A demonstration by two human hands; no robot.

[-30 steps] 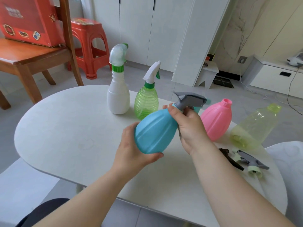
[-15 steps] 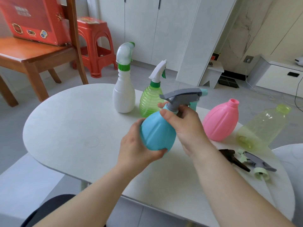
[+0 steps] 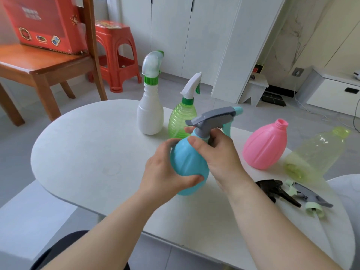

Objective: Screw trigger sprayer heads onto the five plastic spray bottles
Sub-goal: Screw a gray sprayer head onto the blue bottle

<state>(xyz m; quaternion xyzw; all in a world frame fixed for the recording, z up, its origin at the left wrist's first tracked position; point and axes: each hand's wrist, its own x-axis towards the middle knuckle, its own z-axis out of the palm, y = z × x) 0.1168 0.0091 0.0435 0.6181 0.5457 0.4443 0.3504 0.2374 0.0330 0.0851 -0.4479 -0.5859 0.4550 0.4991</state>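
My left hand (image 3: 165,172) grips the round body of a blue bottle (image 3: 188,164), held nearly upright above the white table (image 3: 87,152). My right hand (image 3: 220,158) wraps the collar of the grey trigger sprayer head (image 3: 212,118) seated on the bottle's neck. Behind stand a white bottle (image 3: 149,115) and a green bottle (image 3: 180,119), both with heads on. A pink bottle (image 3: 265,147) with an open neck and a pale yellow bottle (image 3: 317,152) lie on their sides at the right. A black sprayer head (image 3: 276,190) and a grey-and-green one (image 3: 311,199) lie loose near the right edge.
A wooden chair (image 3: 44,65) carrying a red box (image 3: 42,22) stands at the back left, with a red plastic stool (image 3: 115,55) beside it. White cupboards line the far wall. The table's front edge runs just under my forearms.
The blue bottle has swung from lying tilted to nearly upright between my hands. My right hand has shifted its hold around the sprayer collar.
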